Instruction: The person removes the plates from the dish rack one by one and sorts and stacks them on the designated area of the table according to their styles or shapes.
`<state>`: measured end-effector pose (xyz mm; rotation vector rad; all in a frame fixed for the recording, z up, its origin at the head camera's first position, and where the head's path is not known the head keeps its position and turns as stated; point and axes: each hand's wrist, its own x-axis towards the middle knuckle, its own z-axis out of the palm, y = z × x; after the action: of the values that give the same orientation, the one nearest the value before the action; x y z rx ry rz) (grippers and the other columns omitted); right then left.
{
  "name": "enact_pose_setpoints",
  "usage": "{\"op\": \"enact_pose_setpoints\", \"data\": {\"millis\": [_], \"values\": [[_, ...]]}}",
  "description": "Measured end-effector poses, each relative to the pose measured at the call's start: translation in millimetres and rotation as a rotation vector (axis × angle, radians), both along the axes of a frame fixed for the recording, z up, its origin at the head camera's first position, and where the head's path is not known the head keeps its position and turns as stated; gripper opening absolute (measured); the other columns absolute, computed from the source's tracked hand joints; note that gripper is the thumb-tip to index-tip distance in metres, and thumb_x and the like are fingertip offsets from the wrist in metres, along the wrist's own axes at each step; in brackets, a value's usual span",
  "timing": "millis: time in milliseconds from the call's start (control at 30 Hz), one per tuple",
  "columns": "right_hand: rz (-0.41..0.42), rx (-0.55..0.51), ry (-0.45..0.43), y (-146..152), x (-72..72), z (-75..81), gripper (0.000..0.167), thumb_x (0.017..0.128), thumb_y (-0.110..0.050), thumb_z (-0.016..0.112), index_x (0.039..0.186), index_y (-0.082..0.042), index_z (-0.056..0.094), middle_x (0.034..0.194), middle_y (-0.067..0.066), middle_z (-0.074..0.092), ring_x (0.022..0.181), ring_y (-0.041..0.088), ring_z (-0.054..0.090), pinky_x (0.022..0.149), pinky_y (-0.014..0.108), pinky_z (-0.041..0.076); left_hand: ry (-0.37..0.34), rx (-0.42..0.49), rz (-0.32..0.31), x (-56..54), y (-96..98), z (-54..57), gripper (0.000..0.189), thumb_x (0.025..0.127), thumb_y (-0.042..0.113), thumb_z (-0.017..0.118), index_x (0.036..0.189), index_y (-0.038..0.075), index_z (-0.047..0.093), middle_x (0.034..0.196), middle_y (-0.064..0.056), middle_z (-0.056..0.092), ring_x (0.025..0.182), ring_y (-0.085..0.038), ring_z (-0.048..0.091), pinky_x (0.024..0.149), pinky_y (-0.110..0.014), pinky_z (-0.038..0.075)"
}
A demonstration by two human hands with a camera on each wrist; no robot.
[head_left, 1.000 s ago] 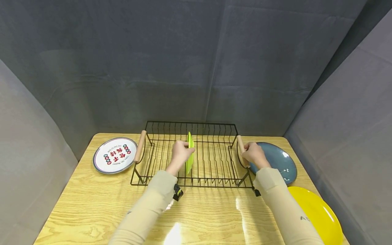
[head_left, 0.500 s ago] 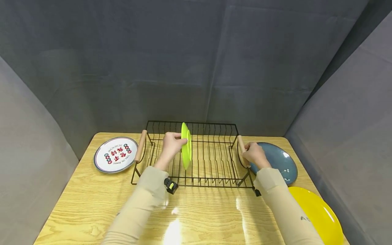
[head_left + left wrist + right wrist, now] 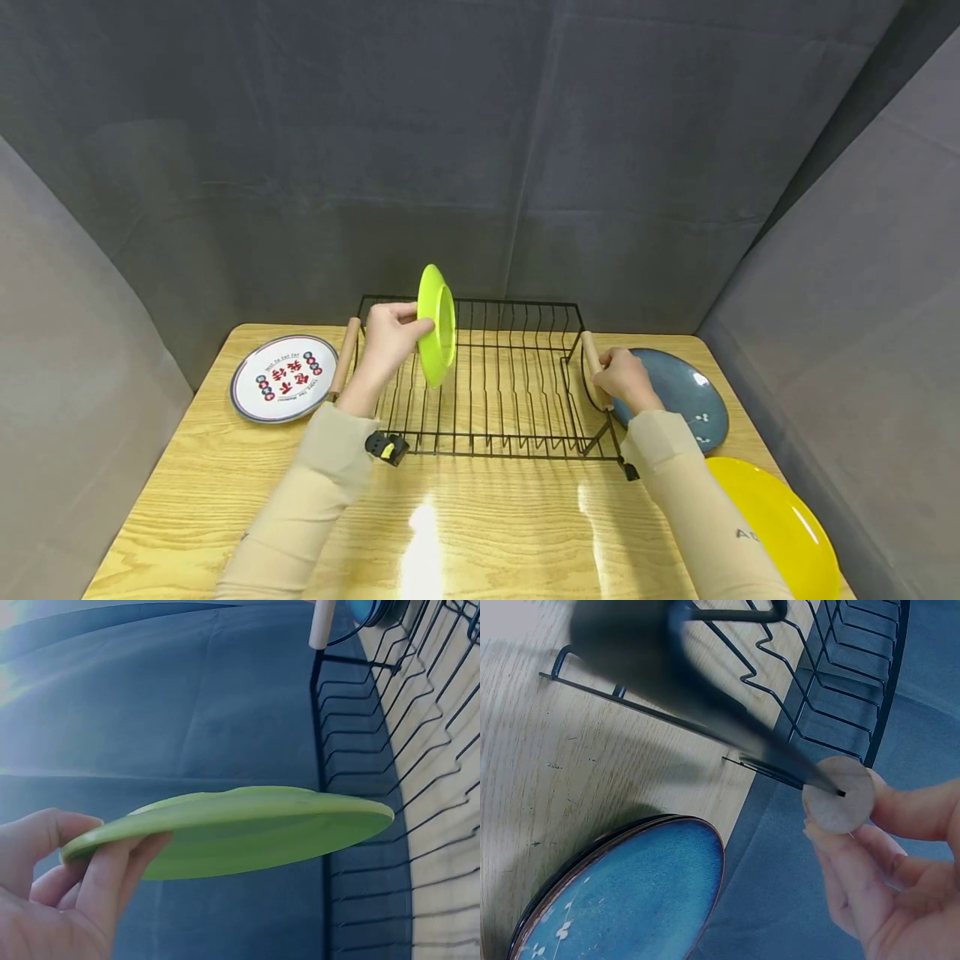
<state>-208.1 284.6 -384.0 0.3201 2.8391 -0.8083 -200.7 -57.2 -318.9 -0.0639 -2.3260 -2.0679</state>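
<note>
A lime-green plate (image 3: 437, 329) stands on edge in the air, over the left part of the black wire dish rack (image 3: 517, 392). My left hand (image 3: 390, 337) pinches its rim, thumb on one face and fingers on the other, as the left wrist view also shows with the plate (image 3: 255, 832). At the rack's right end, my right hand (image 3: 626, 379) grips the round wooden handle (image 3: 596, 367). In the right wrist view the thumb and fingers close round that handle's end (image 3: 838, 796).
Left of the rack lies a white plate (image 3: 283, 379) with red lettering. On the right are a blue plate (image 3: 682, 396) with a small flower pattern and a large yellow plate (image 3: 780, 525). Grey cloth (image 3: 420, 150) walls the table (image 3: 487, 533) at the back and sides.
My left hand has lifted the lime-green plate up out of the rack and moved it left, turning its face more toward the right. My right hand stays on the handle.
</note>
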Motion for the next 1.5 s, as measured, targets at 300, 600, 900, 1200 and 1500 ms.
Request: {"op": "enact_pose_setpoints", "data": {"millis": [300, 600, 900, 1200, 1500], "values": [[0.001, 0.005, -0.002, 1, -0.1, 0.1, 0.041, 0.085, -0.006, 0.057, 0.122, 0.011, 0.048, 0.107, 0.029, 0.054, 0.087, 0.037, 0.057, 0.067, 0.043, 0.049, 0.169, -0.062, 0.047, 7.7, -24.5, 16.0, 0.033, 0.079, -0.003, 0.059, 0.111, -0.01, 0.061, 0.1, -0.028, 0.063, 0.087, -0.034, 0.065, 0.067, -0.028, 0.054], [0.001, -0.002, -0.012, 0, -0.3, 0.0, 0.043, 0.085, -0.006, 0.056, 0.123, 0.01, 0.047, 0.109, 0.029, 0.054, 0.09, 0.038, 0.057, 0.069, 0.044, 0.049, 0.357, -0.247, 0.161, 19.1, -54.0, 16.9, 0.028, 0.079, -0.005, 0.059, 0.106, -0.011, 0.063, 0.095, -0.028, 0.064, 0.08, -0.035, 0.066, 0.062, -0.028, 0.054], [0.001, -0.004, -0.017, 0, 0.1, 0.4, 0.042, 0.085, -0.005, 0.056, 0.123, 0.01, 0.047, 0.109, 0.029, 0.054, 0.091, 0.039, 0.056, 0.07, 0.045, 0.048, 0.624, -0.63, 0.273, 38.6, -83.5, 4.4, 0.025, 0.078, -0.007, 0.061, 0.102, -0.009, 0.067, 0.079, -0.026, 0.066, 0.04, -0.017, 0.046, 0.038, -0.029, 0.037], [-0.002, -0.006, -0.023, -1, 0.1, 0.1, 0.042, 0.085, -0.005, 0.056, 0.123, 0.011, 0.047, 0.111, 0.03, 0.053, 0.091, 0.039, 0.057, 0.07, 0.044, 0.049, 0.976, -0.879, 0.363, 57.1, -108.9, -28.5, 0.021, 0.069, -0.008, 0.062, 0.088, -0.003, 0.068, 0.055, -0.014, 0.06, 0.033, -0.02, 0.037, 0.031, -0.031, 0.023], [-0.008, 0.01, -0.021, -1, -1.0, -0.1, 0.041, 0.085, -0.006, 0.057, 0.122, 0.01, 0.047, 0.108, 0.029, 0.054, 0.088, 0.038, 0.058, 0.067, 0.043, 0.05, 1.067, -0.986, 0.433, 76.7, -134.4, -64.2, 0.018, 0.076, -0.007, 0.051, 0.084, 0.0, 0.066, 0.055, -0.013, 0.06, 0.031, -0.012, 0.024, 0.029, -0.025, 0.013]]}}
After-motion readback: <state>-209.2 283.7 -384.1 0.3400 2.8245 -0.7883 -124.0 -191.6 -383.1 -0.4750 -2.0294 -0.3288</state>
